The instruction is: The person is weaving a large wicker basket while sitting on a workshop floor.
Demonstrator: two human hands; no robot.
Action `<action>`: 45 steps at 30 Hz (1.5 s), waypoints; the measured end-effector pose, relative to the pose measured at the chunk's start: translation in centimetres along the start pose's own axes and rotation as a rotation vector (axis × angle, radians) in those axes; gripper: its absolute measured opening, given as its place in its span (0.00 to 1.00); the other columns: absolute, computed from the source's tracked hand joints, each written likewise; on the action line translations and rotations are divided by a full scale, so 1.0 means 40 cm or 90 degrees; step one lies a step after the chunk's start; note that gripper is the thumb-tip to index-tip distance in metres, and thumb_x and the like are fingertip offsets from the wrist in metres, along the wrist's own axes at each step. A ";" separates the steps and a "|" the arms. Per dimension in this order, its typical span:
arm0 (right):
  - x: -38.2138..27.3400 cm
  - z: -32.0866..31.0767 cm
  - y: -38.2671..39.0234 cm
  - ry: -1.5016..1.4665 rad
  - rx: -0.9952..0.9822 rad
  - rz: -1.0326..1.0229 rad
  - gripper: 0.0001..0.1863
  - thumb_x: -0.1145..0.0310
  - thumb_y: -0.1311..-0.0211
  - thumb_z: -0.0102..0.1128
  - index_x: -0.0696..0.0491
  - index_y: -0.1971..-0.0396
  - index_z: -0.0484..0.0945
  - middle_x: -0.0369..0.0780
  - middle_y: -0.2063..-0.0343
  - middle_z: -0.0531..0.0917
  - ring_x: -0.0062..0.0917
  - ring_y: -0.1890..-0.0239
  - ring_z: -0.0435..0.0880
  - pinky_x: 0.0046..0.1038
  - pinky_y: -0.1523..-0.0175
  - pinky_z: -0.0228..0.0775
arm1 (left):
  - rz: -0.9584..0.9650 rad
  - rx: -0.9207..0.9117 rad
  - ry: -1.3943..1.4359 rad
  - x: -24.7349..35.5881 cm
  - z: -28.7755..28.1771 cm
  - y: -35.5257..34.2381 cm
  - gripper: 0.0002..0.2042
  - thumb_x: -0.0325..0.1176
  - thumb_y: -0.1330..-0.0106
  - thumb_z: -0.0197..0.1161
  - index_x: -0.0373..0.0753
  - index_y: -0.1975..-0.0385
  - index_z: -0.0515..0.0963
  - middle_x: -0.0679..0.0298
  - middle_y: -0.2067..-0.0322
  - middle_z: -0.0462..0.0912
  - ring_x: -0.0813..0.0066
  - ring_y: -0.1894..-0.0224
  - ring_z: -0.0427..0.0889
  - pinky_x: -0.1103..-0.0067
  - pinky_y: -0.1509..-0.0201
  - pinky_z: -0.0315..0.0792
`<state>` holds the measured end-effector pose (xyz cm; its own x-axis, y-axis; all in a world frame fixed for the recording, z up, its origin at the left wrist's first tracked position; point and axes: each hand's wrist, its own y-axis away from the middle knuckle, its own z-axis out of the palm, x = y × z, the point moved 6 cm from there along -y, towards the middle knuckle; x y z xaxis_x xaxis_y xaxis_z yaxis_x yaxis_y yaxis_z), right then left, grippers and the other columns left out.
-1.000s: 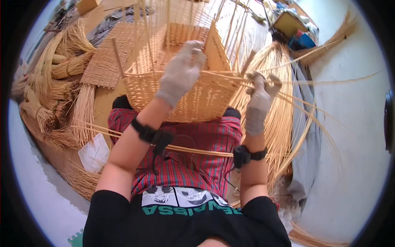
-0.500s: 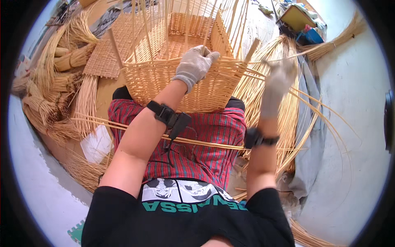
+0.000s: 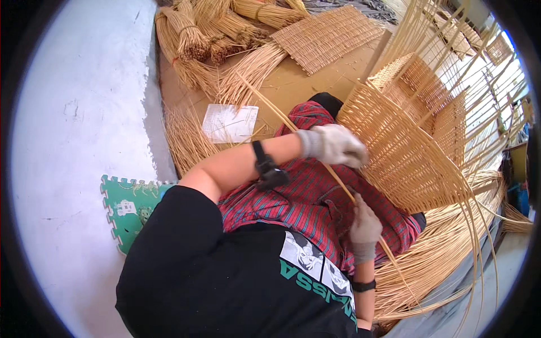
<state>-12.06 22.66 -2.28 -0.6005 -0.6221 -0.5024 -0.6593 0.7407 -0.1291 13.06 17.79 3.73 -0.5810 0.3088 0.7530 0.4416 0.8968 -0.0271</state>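
A half-woven wicker basket (image 3: 401, 155) leans against my knees at the right, tall bare stakes (image 3: 468, 62) rising from its walls. A few long, pale wicker rods (image 3: 271, 105) run slantwise over the red checked cloth (image 3: 315, 194) on my lap. In its white glove, my right hand (image 3: 366, 226) is closed round these rods over the lap. My gloved left hand (image 3: 336, 146) is above the rods, beside the basket's near wall. Motion smears its fingers, so I cannot make out whether it touches the wall or holds anything.
Tied wicker bundles (image 3: 217, 34) and a flat woven panel (image 3: 329, 36) lie on the floor beyond. A white perforated sheet (image 3: 230, 123) rests near my left knee. Loose rods (image 3: 445, 248) spread at the right. A green foam mat (image 3: 135, 205) lies by the left wall.
The view has swung left, so the basket now appears at the right. My left hand has left the basket's upper edge. My right hand has come in from the side onto the lap rods.
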 end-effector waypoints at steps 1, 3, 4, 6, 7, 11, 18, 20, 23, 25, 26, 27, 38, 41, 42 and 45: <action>0.035 -0.020 0.012 0.038 -0.021 0.006 0.21 0.72 0.30 0.59 0.48 0.38 0.84 0.46 0.52 0.91 0.44 0.54 0.91 0.41 0.50 0.84 | -0.030 -0.004 -0.034 -0.044 -0.012 0.060 0.13 0.40 0.27 0.67 0.43 0.47 0.86 0.59 0.53 0.91 0.55 0.47 0.89 0.63 0.40 0.80; 0.088 -0.097 0.003 0.033 0.041 -0.011 0.19 0.74 0.31 0.57 0.52 0.42 0.85 0.46 0.52 0.91 0.44 0.52 0.91 0.42 0.47 0.83 | -0.080 0.023 -0.104 -0.113 -0.052 0.146 0.12 0.37 0.29 0.68 0.42 0.50 0.87 0.57 0.55 0.91 0.56 0.49 0.88 0.63 0.41 0.81; 0.100 -0.129 0.005 0.039 0.031 -0.035 0.19 0.75 0.31 0.57 0.53 0.44 0.86 0.46 0.51 0.91 0.44 0.51 0.91 0.42 0.46 0.83 | -0.058 0.058 -0.104 -0.125 -0.080 0.176 0.10 0.36 0.29 0.69 0.42 0.52 0.87 0.57 0.57 0.91 0.55 0.51 0.89 0.64 0.43 0.81; 0.124 -0.243 0.014 0.116 0.267 0.026 0.17 0.78 0.32 0.55 0.56 0.48 0.86 0.44 0.55 0.91 0.43 0.53 0.90 0.39 0.45 0.82 | -0.044 0.123 -0.182 -0.137 -0.150 0.204 0.07 0.33 0.31 0.69 0.43 0.56 0.88 0.58 0.63 0.90 0.56 0.57 0.89 0.64 0.48 0.81; 0.123 -0.294 0.029 0.183 0.414 0.086 0.15 0.77 0.29 0.55 0.56 0.48 0.86 0.43 0.56 0.91 0.40 0.55 0.90 0.37 0.46 0.82 | -0.076 0.158 -0.263 -0.137 -0.182 0.204 0.06 0.31 0.32 0.70 0.43 0.58 0.88 0.59 0.66 0.89 0.57 0.60 0.89 0.65 0.51 0.81; 0.116 -0.247 -0.019 -0.317 0.340 0.247 0.16 0.66 0.21 0.59 0.55 0.42 0.83 0.44 0.49 0.88 0.31 0.50 0.87 0.32 0.45 0.81 | -0.082 0.354 -0.371 -0.061 -0.262 0.151 0.05 0.34 0.33 0.67 0.52 0.63 0.89 0.65 0.72 0.86 0.63 0.67 0.86 0.66 0.61 0.76; -0.121 -0.175 -0.329 -1.341 0.129 0.060 0.25 0.56 0.12 0.44 0.58 0.28 0.67 0.52 0.34 0.78 0.43 0.34 0.80 0.44 0.26 0.71 | 0.098 0.758 -0.304 0.022 -0.280 0.100 0.14 0.28 0.28 0.64 0.42 0.46 0.89 0.55 0.46 0.86 0.60 0.42 0.83 0.66 0.34 0.73; -0.250 -0.214 -0.378 -1.032 0.079 -0.113 0.20 0.59 0.13 0.45 0.58 0.38 0.76 0.52 0.38 0.81 0.45 0.36 0.83 0.46 0.24 0.69 | 0.016 0.826 -0.188 -0.038 -0.311 0.094 0.17 0.31 0.25 0.65 0.40 0.38 0.84 0.53 0.38 0.82 0.56 0.33 0.77 0.65 0.27 0.68; -0.417 -0.216 -0.405 -0.561 0.114 -0.228 0.13 0.66 0.24 0.57 0.58 0.48 0.82 0.58 0.41 0.82 0.51 0.38 0.84 0.47 0.29 0.74 | -0.017 0.847 0.026 -0.118 -0.333 0.064 0.23 0.38 0.19 0.59 0.35 0.29 0.74 0.51 0.30 0.75 0.55 0.24 0.69 0.64 0.19 0.59; -0.499 -0.194 -0.414 -0.377 0.104 -0.293 0.12 0.70 0.33 0.66 0.57 0.52 0.83 0.65 0.42 0.81 0.56 0.39 0.84 0.46 0.35 0.79 | 0.054 0.807 0.248 -0.150 -0.335 0.025 0.26 0.43 0.16 0.56 0.32 0.27 0.71 0.51 0.27 0.72 0.56 0.21 0.65 0.65 0.16 0.55; -0.520 -0.188 -0.424 -0.368 0.119 -0.311 0.19 0.67 0.39 0.72 0.55 0.49 0.83 0.71 0.42 0.79 0.60 0.43 0.86 0.47 0.41 0.83 | 0.124 0.770 0.393 -0.156 -0.331 0.002 0.27 0.46 0.16 0.55 0.31 0.28 0.72 0.51 0.27 0.72 0.58 0.21 0.64 0.65 0.16 0.55; -0.538 -0.187 -0.424 -0.331 0.141 -0.343 0.19 0.64 0.37 0.72 0.55 0.49 0.83 0.71 0.42 0.79 0.59 0.43 0.86 0.46 0.42 0.84 | 0.192 0.726 0.540 -0.159 -0.328 -0.027 0.28 0.48 0.16 0.55 0.31 0.29 0.72 0.51 0.27 0.71 0.59 0.20 0.64 0.65 0.15 0.54; -0.412 -0.244 -0.437 -0.208 0.045 -0.268 0.13 0.57 0.32 0.69 0.49 0.55 0.83 0.52 0.56 0.88 0.40 0.67 0.90 0.38 0.67 0.83 | 0.020 0.290 0.051 -0.107 -0.312 -0.114 0.24 0.37 0.15 0.53 0.34 0.24 0.69 0.55 0.34 0.83 0.65 0.32 0.79 0.71 0.26 0.69; -0.408 -0.220 -0.441 -0.138 0.023 -0.292 0.13 0.55 0.34 0.70 0.45 0.55 0.84 0.39 0.67 0.87 0.36 0.67 0.88 0.38 0.67 0.81 | 0.115 0.252 0.233 -0.146 -0.415 -0.167 0.25 0.48 0.15 0.52 0.32 0.34 0.77 0.53 0.46 0.89 0.60 0.42 0.86 0.68 0.33 0.76; -0.411 -0.212 -0.449 -0.112 0.050 -0.314 0.13 0.55 0.37 0.71 0.42 0.57 0.84 0.33 0.70 0.84 0.31 0.72 0.84 0.37 0.70 0.75 | 0.092 0.261 0.347 -0.161 -0.420 -0.193 0.26 0.52 0.16 0.52 0.32 0.41 0.79 0.54 0.53 0.88 0.62 0.50 0.87 0.69 0.41 0.78; -0.421 -0.196 -0.454 -0.083 0.069 -0.394 0.10 0.56 0.39 0.72 0.40 0.61 0.83 0.30 0.74 0.82 0.26 0.75 0.80 0.35 0.74 0.67 | 0.045 0.258 0.624 -0.153 -0.366 -0.255 0.35 0.66 0.19 0.46 0.33 0.60 0.80 0.61 0.74 0.82 0.71 0.72 0.82 0.74 0.65 0.77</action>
<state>6.45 17.69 15.23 -0.0588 -0.9123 -0.4054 -0.8126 0.2796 -0.5113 22.11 2.11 9.02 0.3217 0.1362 0.9370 0.0869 0.9812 -0.1725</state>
